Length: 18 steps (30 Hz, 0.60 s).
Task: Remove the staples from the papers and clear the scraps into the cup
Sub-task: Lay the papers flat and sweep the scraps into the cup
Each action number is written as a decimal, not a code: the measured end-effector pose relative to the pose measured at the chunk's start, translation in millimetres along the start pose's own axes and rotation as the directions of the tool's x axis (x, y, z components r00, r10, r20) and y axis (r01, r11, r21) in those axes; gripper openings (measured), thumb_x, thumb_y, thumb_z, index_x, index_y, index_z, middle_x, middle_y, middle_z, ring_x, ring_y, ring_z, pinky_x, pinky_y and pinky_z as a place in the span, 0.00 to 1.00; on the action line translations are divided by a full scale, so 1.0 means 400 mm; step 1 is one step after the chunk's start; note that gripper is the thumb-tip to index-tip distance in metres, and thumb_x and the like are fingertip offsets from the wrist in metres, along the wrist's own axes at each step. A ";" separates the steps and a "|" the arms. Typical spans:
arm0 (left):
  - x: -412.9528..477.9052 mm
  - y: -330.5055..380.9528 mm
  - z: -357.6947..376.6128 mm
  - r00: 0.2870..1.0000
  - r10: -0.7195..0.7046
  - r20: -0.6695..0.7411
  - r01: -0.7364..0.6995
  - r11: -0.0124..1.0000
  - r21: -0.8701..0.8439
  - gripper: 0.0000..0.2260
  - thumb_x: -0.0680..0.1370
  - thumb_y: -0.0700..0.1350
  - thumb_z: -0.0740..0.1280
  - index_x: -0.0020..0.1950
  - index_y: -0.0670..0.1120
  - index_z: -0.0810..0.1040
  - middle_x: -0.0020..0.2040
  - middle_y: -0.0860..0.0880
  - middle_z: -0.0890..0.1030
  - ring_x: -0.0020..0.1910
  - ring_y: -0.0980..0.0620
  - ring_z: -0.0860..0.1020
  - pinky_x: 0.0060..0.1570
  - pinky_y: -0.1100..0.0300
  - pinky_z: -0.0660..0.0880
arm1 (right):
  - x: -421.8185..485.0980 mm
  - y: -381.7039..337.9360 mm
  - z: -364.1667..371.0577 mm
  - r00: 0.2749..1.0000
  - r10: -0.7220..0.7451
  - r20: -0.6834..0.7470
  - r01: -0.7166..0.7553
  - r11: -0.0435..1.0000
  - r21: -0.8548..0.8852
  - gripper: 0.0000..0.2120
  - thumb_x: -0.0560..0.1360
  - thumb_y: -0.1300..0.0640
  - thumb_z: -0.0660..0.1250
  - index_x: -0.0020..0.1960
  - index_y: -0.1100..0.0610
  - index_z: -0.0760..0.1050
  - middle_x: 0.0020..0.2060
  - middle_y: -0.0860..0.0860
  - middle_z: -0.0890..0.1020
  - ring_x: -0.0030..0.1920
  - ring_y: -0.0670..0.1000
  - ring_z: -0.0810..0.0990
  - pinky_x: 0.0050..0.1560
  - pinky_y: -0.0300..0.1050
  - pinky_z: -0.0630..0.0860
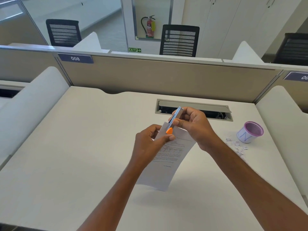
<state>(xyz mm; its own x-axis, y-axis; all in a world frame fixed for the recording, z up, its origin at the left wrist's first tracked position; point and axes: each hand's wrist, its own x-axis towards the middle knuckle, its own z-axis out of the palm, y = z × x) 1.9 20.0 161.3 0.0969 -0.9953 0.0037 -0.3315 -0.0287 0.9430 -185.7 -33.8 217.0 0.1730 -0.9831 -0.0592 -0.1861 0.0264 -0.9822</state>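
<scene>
paper held up in both hands, tool at its top edge

the paper [168, 164] is off the desk [83, 147], held up near the middle, its printed side facing the person and its lower edge hanging free just above the surface. the left hand [150, 142] pinches the top left corner between thumb and curled fingers. the right hand [195, 127] is wrapped around a slim metal tool [175, 118], thumb pressed on its side. the tool slants down so that its orange tip [169, 130] lies at the paper's top edge, right beside the left thumb.

the cup [250, 132], white with a purple rim, stands upright well off to the right, near the right side divider [283, 124]. the scraps [237, 146] lie loose on the desk just in front of it and to its left, trailing toward the right forearm.

behind the hands a cable slot [193, 104] is cut into the desk, its flap raised, and past it the back panel [166, 77] closes off the far edge. the widest stretch of bare desk is to the left of the hands and in front of them.
</scene>
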 end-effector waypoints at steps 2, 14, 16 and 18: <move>0.004 0.001 0.001 1.000 0.025 -0.007 -0.025 1.000 0.017 0.13 0.76 0.64 0.78 0.52 0.57 0.86 0.44 0.60 0.87 0.43 0.57 0.83 0.41 0.63 0.78 | 0.001 0.003 0.002 1.000 0.007 0.010 -0.007 1.000 -0.004 0.10 0.80 0.62 0.75 0.60 0.56 0.82 0.49 0.45 0.91 0.47 0.47 0.90 0.41 0.35 0.82; 0.008 -0.001 0.007 0.993 0.117 0.000 -0.117 0.991 -0.058 0.13 0.80 0.62 0.73 0.51 0.53 0.85 0.44 0.53 0.87 0.44 0.45 0.84 0.40 0.48 0.82 | 0.009 0.011 0.004 0.999 0.018 0.045 -0.020 0.999 0.032 0.09 0.81 0.61 0.74 0.60 0.57 0.82 0.51 0.50 0.91 0.47 0.50 0.90 0.42 0.37 0.82; 0.006 -0.001 0.010 0.992 0.123 -0.017 -0.124 0.991 -0.059 0.12 0.81 0.61 0.74 0.49 0.53 0.84 0.42 0.53 0.86 0.42 0.46 0.83 0.39 0.51 0.80 | 0.010 0.015 0.007 0.999 0.019 0.044 -0.020 0.999 0.038 0.09 0.80 0.61 0.75 0.60 0.58 0.82 0.50 0.51 0.91 0.47 0.50 0.89 0.43 0.37 0.82; 0.006 -0.001 0.013 0.990 0.134 -0.036 -0.135 0.990 -0.044 0.12 0.81 0.60 0.74 0.45 0.53 0.82 0.38 0.54 0.84 0.39 0.50 0.80 0.37 0.58 0.76 | 0.012 0.021 0.012 0.999 0.020 0.041 -0.021 0.999 0.033 0.10 0.81 0.60 0.75 0.61 0.57 0.82 0.50 0.50 0.91 0.47 0.49 0.89 0.43 0.36 0.82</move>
<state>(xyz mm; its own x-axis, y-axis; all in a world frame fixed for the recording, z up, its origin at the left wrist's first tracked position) -2.4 17.2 159.2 0.0852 -0.9863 0.1415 -0.3002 0.1100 0.9475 -181.8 -37.4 207.6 0.2086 -0.9742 -0.0861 -0.1577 0.0534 -0.9860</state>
